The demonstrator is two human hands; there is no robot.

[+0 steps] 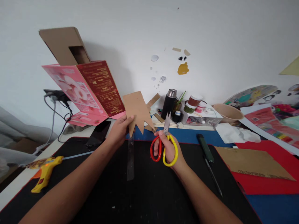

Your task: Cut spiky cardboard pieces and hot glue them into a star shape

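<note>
Here, the cardboard piece (137, 109) juts upward from the left grip (130, 119).

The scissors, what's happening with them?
The person's right hand holds the scissors, with their blades pointing up. The left hand grips a piece of cardboard with pointed, zigzag teeth along its bottom edge. The blades aren't touching the cardboard. A yellow glue gun lies off to the left.
</note>
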